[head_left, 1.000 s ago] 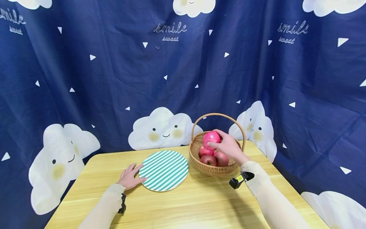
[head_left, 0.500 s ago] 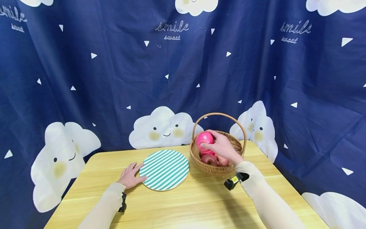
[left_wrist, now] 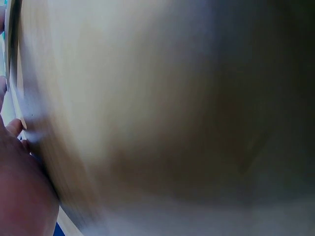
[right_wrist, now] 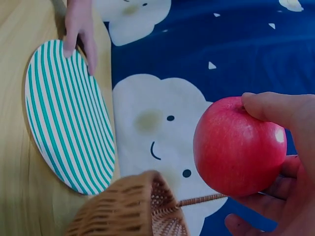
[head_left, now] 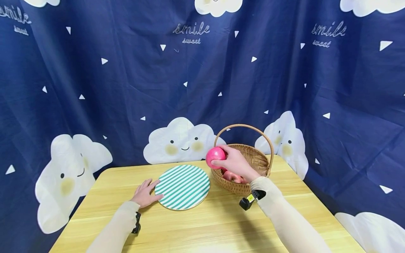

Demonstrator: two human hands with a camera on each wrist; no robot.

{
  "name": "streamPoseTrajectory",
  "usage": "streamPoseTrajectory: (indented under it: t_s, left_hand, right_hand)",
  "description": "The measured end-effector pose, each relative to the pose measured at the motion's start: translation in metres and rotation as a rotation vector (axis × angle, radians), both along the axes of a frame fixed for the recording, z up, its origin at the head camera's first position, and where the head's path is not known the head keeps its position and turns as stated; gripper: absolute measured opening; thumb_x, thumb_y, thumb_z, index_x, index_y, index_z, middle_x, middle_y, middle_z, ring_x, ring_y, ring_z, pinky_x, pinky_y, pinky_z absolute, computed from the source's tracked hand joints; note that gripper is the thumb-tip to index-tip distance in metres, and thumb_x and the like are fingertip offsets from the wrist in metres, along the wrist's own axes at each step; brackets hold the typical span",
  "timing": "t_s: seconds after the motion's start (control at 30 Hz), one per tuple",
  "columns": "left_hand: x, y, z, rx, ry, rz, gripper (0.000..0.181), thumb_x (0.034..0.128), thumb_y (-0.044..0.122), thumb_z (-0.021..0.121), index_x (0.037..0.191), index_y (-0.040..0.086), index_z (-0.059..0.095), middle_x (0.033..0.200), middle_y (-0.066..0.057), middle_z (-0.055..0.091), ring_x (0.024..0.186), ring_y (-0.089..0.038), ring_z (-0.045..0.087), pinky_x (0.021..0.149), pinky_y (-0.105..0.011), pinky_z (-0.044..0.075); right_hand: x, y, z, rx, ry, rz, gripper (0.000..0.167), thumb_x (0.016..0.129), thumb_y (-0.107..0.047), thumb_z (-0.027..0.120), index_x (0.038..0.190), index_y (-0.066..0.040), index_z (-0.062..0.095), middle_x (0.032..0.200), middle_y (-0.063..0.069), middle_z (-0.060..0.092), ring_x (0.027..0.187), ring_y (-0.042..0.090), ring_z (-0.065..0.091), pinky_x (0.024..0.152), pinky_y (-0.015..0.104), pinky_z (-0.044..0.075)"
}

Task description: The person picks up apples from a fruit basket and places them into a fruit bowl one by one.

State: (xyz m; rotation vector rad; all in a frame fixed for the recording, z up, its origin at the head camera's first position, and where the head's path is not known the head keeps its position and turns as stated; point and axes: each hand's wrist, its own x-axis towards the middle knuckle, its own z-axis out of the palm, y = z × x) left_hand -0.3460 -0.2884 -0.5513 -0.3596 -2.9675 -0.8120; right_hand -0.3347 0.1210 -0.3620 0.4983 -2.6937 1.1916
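Observation:
A pinkish-red apple (head_left: pixel 214 157) is gripped between the thumb and fingers of my right hand (head_left: pixel 234 162), above the left rim of a wicker basket (head_left: pixel 232 188). In the right wrist view the apple (right_wrist: pixel 236 147) shows whole, thumb on its top. More red apples (head_left: pixel 232 176) lie inside the basket, partly hidden by my right hand. My left hand (head_left: pixel 145 194) rests with its fingers spread at the left edge of a round board (head_left: pixel 182 187) with green and white stripes. The left wrist view is mostly blurred table surface.
The wooden table (head_left: pixel 190 228) carries the board and, to its right, the basket with its tall arched handle (head_left: pixel 243 125). A dark blue curtain (head_left: pixel 126 88) with clouds and triangles hangs close behind the table.
My right hand has carried the apple leftward from over the middle of the basket to its left rim. My left hand stays in place at the board.

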Motion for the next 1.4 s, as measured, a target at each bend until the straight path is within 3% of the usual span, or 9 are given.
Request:
streamPoseTrajectory:
  t_s: [0.43, 0.93, 1.4]
  left_hand:
    - [0.003, 0.001, 0.007, -0.007, -0.027, 0.001, 0.085, 0.087, 0.057, 0.069, 0.154, 0.013, 0.042, 0.159, -0.033, 0.023, 0.145, -0.057, 0.018, 0.115, -0.072, 0.012]
    - [0.0, 0.002, 0.007, 0.013, -0.021, 0.002, 0.085, 0.0866, 0.056, 0.07, 0.154, 0.012, 0.042, 0.16, -0.032, 0.023, 0.147, -0.055, 0.016, 0.116, -0.072, 0.011]
    - [0.001, 0.0, 0.002, 0.006, -0.017, 0.01, 0.089, 0.0852, 0.062, 0.068, 0.155, 0.013, 0.042, 0.159, -0.033, 0.023, 0.146, -0.056, 0.017, 0.116, -0.072, 0.011]
  right_hand:
    - [-0.004, -0.03, -0.008, 0.008, -0.018, 0.03, 0.068, 0.08, -0.042, 0.084, 0.14, -0.026, 0.058, 0.125, 0.003, 0.068, 0.104, 0.019, 0.065, 0.091, 0.039, 0.056]
    - [-0.013, -0.06, -0.023, 0.024, -0.021, 0.092, 0.073, 0.079, -0.043, 0.084, 0.143, -0.02, 0.057, 0.129, 0.004, 0.067, 0.11, 0.021, 0.065, 0.096, 0.041, 0.054]
    - [-0.018, -0.089, -0.053, 0.044, -0.034, 0.124, 0.069, 0.081, -0.044, 0.082, 0.139, -0.016, 0.059, 0.124, 0.005, 0.069, 0.104, 0.02, 0.067, 0.091, 0.039, 0.056]
